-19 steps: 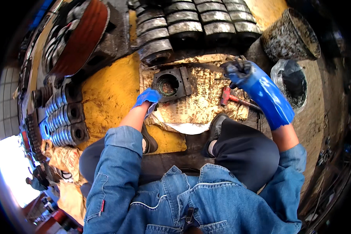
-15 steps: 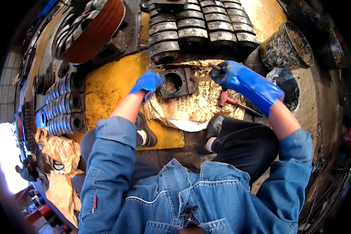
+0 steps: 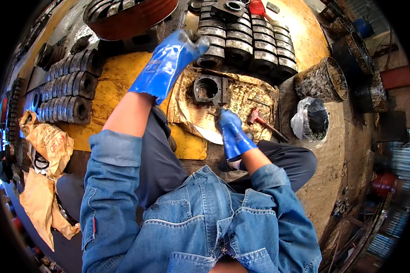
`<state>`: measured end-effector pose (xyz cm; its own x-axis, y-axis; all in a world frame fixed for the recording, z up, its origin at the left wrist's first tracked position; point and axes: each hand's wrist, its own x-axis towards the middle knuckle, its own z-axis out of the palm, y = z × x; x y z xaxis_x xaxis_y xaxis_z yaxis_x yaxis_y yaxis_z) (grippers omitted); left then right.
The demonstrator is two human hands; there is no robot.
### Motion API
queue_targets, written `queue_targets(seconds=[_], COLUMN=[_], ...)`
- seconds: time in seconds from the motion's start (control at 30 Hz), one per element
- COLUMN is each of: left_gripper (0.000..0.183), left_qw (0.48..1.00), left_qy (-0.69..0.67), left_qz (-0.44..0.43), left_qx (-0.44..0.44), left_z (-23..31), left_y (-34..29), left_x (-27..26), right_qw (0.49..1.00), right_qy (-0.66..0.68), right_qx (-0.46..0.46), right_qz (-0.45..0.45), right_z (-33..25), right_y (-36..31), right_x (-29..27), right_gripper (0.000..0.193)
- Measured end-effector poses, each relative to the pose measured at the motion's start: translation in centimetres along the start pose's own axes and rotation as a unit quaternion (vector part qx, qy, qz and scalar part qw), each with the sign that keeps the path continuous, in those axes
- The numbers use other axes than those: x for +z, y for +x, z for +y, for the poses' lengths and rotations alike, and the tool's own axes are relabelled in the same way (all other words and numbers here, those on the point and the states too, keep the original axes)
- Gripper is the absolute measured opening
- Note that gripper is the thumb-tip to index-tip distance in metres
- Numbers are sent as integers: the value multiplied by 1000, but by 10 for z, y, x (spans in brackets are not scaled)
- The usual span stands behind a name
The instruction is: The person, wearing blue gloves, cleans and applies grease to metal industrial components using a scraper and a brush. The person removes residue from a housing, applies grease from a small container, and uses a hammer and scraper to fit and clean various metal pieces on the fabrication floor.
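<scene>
My left hand [image 3: 191, 44], in a long blue rubber glove, reaches out over the near end of the left column of stacked metal housings [image 3: 212, 48]. Its dark-stained fingers are bent and apart, and I make out nothing held in them. My right hand [image 3: 229, 120], gloved the same, is closed just below a square metal housing [image 3: 207, 89] with a round bore. Part of a thin flat tool [image 3: 217, 108] shows at its fingertips, pointing toward the housing; the rest is hidden. Beneath the housing lies greasy brown cardboard [image 3: 191, 116].
Right of my right hand lies a red-headed hammer [image 3: 255, 116]. A grimy bucket [image 3: 314, 82] and a plastic-lined container [image 3: 310, 119] stand farther right. More housings [image 3: 73, 109] are lined up at left, near torn paper sacks [image 3: 50, 145]. A large rust-red ring-shaped tub [image 3: 132, 20] sits at the far left.
My left hand has gone from beside the square housing up and away to the stacked housings. My right hand has come down and left, close below the square housing. The view has shifted.
</scene>
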<state>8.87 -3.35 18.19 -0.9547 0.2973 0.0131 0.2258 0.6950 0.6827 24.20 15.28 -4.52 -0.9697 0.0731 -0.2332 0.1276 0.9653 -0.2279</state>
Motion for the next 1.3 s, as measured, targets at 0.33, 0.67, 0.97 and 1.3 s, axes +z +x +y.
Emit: queue_targets(seconds=[0.33, 0.67, 0.97, 1.3], left_gripper=[38, 38, 37, 36], left_qw=[964, 976, 970, 970], left_qy=[242, 209, 209, 209], left_qz=[-100, -53, -102, -112], left_qx=[-40, 32, -70, -49], left_z=[-41, -82, -88, -81], left_y=[12, 24, 23, 13], left_x=[-3, -6, -9, -20], right_qw=[971, 995, 987, 973], right_qy=[15, -56, -54, -41], right_qx=[117, 61, 114, 113], right_qz=[-207, -60, -99, -200], right_z=[-6, 8, -3, -10], right_y=[-6, 51, 85, 88], right_x=[30, 46, 17, 13], right_gripper=[44, 36, 29, 39])
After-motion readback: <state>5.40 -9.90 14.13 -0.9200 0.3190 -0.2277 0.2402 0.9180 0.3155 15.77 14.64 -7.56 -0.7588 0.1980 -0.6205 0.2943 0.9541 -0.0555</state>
